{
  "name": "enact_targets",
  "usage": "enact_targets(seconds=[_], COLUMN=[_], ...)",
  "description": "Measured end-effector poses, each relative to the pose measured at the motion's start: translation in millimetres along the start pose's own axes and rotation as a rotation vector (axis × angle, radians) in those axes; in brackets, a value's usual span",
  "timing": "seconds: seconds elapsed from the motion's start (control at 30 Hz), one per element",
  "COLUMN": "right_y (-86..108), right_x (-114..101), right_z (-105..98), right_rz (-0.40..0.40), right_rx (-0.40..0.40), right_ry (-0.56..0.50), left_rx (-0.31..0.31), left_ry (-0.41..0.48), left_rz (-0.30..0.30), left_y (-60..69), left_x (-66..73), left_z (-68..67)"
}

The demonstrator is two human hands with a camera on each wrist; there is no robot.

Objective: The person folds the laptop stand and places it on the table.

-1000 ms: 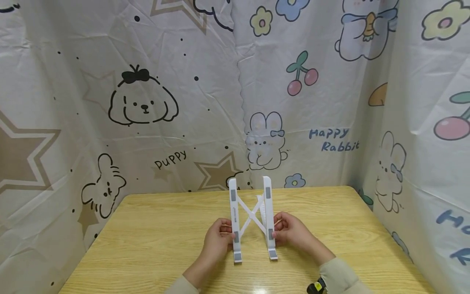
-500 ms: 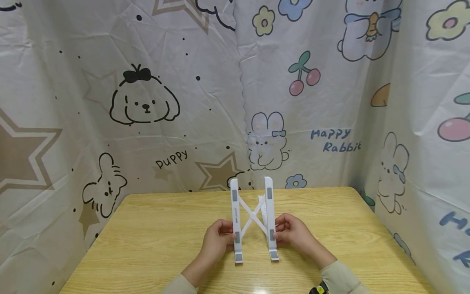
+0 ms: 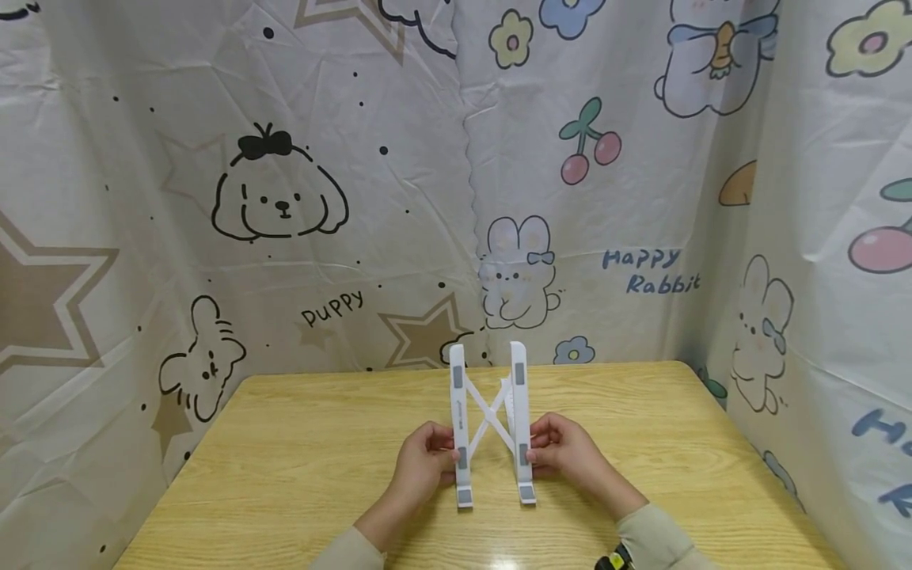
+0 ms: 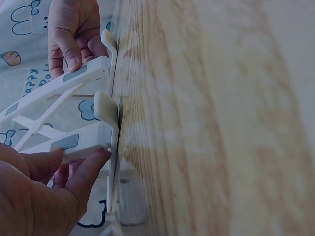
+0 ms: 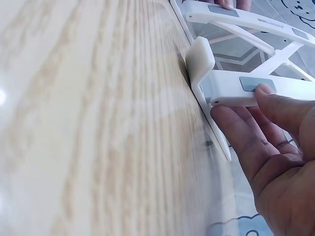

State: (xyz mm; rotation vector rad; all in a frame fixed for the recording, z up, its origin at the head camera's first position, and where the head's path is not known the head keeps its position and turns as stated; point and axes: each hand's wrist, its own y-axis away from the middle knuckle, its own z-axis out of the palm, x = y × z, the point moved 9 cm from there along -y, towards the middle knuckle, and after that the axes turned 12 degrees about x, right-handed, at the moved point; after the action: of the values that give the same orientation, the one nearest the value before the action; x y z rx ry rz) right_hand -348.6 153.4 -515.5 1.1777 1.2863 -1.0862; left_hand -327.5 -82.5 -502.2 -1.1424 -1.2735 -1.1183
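Creased pale cloth [image 3: 399, 186], printed with brown stars [image 3: 423, 334], a puppy's head [image 3: 281, 190], rabbits [image 3: 516, 285], pink cherries [image 3: 575, 169] and flowers [image 3: 511, 39], hangs behind and along both sides of a yellowish wood-grain table [image 3: 285, 459]; a small glare [image 3: 506, 564] brightens its top.

A small curtained-off nook; whether it belongs to a home or a studio cannot be told. Creased pale curtains [image 3: 413, 198] hang behind the bench [image 3: 299, 451] and along both its sides. Their prints are childlike: a puppy face [image 3: 283, 208] with a black bow, brown stars [image 3: 420, 332], cherries [image 3: 575, 169], flowers [image 3: 511, 39], and rabbits [image 3: 516, 277] near the lettering "Happy Rabbit" [image 3: 651, 271]. The bench has a yellowish wood-grain top with rounded far corners and a bright reflection [image 3: 505, 564] at the near side.
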Motion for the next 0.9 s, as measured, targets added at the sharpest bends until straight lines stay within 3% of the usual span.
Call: enact_targets(seconds=[0.9], right_y=[0.2], right_x=[0.6], right_z=[13.5], right_rz=[0.004], right_rx=[0.067], right_ry=[0.008], left_rx=[0.014], left_ry=[-0.046], left_rz=[0.029], left_y=[-4.2], left_x=[2.1], left_z=[16.1])
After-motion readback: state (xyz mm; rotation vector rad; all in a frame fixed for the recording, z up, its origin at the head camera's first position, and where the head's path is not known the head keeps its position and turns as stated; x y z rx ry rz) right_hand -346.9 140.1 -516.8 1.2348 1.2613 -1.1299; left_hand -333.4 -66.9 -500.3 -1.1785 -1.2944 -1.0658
